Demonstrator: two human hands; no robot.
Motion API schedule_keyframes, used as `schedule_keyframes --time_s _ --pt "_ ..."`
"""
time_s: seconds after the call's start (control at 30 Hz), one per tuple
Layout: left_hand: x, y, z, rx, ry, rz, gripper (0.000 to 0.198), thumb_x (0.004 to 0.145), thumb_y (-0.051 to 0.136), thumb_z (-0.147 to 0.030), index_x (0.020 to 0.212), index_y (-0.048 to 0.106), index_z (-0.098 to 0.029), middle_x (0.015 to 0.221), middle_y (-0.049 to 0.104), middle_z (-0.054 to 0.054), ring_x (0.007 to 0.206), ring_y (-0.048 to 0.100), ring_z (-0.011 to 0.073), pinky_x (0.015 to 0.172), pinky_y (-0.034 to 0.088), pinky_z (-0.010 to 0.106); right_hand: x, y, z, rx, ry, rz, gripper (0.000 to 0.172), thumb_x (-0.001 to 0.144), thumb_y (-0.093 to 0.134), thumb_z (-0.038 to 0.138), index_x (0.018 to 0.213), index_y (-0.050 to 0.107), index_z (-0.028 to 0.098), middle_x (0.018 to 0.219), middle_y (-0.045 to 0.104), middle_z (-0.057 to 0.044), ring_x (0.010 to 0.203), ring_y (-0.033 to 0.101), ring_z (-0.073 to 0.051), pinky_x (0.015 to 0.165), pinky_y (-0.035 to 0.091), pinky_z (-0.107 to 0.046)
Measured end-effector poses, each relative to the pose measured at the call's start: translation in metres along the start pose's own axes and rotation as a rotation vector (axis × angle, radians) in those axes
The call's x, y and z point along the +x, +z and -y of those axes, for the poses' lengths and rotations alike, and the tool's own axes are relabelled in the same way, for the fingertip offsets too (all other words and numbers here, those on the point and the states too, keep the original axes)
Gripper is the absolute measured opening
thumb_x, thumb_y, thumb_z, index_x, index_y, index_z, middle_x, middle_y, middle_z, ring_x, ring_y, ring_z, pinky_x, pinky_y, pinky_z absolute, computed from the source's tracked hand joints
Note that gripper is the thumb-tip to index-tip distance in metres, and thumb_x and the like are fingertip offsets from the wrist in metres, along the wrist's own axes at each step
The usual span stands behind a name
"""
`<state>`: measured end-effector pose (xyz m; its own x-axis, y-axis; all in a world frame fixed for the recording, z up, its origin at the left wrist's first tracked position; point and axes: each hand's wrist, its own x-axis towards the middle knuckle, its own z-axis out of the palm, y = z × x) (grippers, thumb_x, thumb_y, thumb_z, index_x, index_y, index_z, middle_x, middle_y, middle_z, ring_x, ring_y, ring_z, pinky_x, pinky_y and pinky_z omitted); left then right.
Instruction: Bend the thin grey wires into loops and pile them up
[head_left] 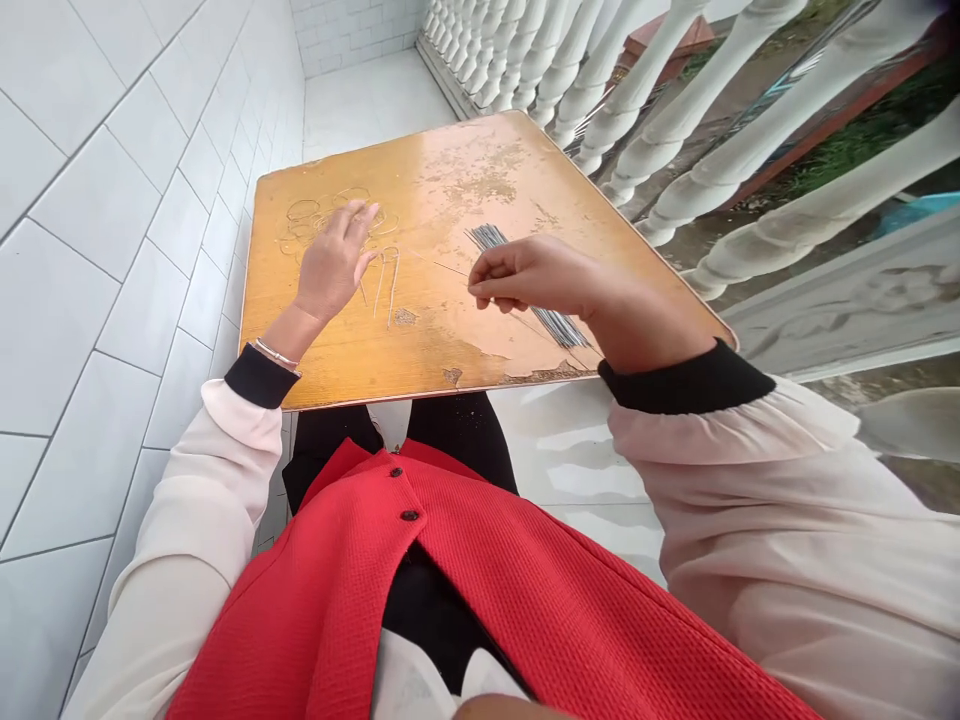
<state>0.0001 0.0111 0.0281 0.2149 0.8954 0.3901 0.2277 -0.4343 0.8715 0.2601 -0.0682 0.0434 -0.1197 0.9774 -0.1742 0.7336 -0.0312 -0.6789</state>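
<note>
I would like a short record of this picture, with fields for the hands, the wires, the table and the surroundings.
Left hand: open, over wire rings; contact unclear
Right hand: pinching a thin wire
Straight wires: bundled, partly hidden by right hand
Bent wire: right of left hand
Table: worn, peeling
Surroundings: tiled wall left, white railing right

The yellow-brown, wood-look tabletop [330, 360] has a glossy finish, flaked to rough patches along its near edge. The bundle of straight grey metal wires [559, 328] gleams dully. The red buttoned cloth garment [525, 560] is matt and textured; the white wall tiles [67, 310] look smooth.
</note>
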Motion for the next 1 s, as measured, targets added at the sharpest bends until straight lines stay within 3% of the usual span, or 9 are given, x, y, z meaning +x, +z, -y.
schedule_keyframes --time_s 0.13,0.27,0.4,0.6,0.73,0.83,0.9,1.0 --pt "-0.004 -0.023 -0.003 0.125 0.016 0.035 0.030 0.073 0.074 0.004 0.087 0.070 -0.023 0.109 0.064 0.008 0.131 0.051 0.0260 0.111 0.041 0.035 0.005 0.012 0.018 0.014 -0.077 0.086 0.016 0.089 0.073 0.033 0.079 0.066 0.021 0.075 0.071 -0.002 0.057 0.055 -0.011 0.057 0.044 -0.027" --pt "-0.015 -0.038 -0.007 0.005 -0.091 -0.078 0.024 0.073 0.074 0.004 0.077 0.064 -0.017 0.096 0.060 0.006 0.117 0.057 0.0220 0.090 0.047 0.025 0.014 0.021 0.027 0.040 -0.107 0.141 0.012 0.089 0.072 0.032 0.085 0.070 0.020 0.071 0.068 -0.001 0.054 0.049 -0.009 0.055 0.039 -0.026" --pt "-0.021 -0.040 -0.014 -0.073 -0.163 -0.158 0.029 0.072 0.072 0.007 0.075 0.059 -0.019 0.085 0.056 0.005 0.104 0.059 0.0200 0.076 0.047 0.022 0.022 0.035 0.040 0.143 -0.197 0.131 0.017 0.090 0.070 0.037 0.088 0.073 0.020 0.066 0.063 0.000 0.052 0.045 -0.009 0.052 0.034 -0.025" --pt "-0.021 -0.040 -0.007 0.089 -0.058 -0.102 0.022 0.076 0.076 -0.002 0.080 0.062 -0.019 0.085 0.056 0.005 0.107 0.058 0.0217 0.079 0.048 0.023 0.023 0.050 0.050 0.185 -0.184 0.035 0.027 0.089 0.072 0.041 0.075 0.068 0.018 0.061 0.059 0.000 0.050 0.042 -0.007 0.048 0.033 -0.023" --pt "-0.019 -0.037 0.018 0.396 0.098 0.026 0.008 0.089 0.068 -0.017 0.096 0.066 -0.020 0.086 0.059 0.008 0.109 0.060 0.0254 0.081 0.049 0.029 0.021 0.044 0.039 0.096 -0.167 0.008 0.027 0.088 0.070 0.039 0.072 0.067 0.017 0.064 0.063 -0.002 0.050 0.044 -0.007 0.047 0.034 -0.022" --pt "-0.015 -0.040 0.035 0.731 0.245 0.147 0.016 0.099 0.050 -0.026 0.102 0.066 -0.023 0.089 0.064 0.010 0.104 0.062 0.0267 0.080 0.047 0.036 0.018 0.034 0.020 -0.050 -0.167 0.036 0.019 0.086 0.069 0.030 0.074 0.070 0.017 0.067 0.068 -0.002 0.050 0.050 -0.007 0.049 0.038 -0.023" --pt "-0.011 -0.052 0.041 0.853 0.292 0.167 0.022 0.101 0.045 -0.029 0.097 0.066 -0.024 0.087 0.065 0.010 0.097 0.062 0.0271 0.078 0.045 0.040 0.014 0.025 0.003 -0.142 -0.151 0.054 0.013 0.085 0.067 0.024 0.074 0.070 0.018 0.067 0.069 -0.002 0.050 0.053 -0.008 0.051 0.040 -0.023" --pt "-0.002 -0.088 0.045 0.971 0.230 0.124 0.025 0.099 0.047 -0.033 0.083 0.065 -0.026 0.078 0.062 0.009 0.087 0.059 0.0271 0.075 0.040 0.044 0.007 0.012 -0.025 -0.249 -0.037 0.041 0.014 0.084 0.065 0.017 0.071 0.068 0.019 0.065 0.069 -0.001 0.052 0.057 -0.011 0.057 0.043 -0.026"
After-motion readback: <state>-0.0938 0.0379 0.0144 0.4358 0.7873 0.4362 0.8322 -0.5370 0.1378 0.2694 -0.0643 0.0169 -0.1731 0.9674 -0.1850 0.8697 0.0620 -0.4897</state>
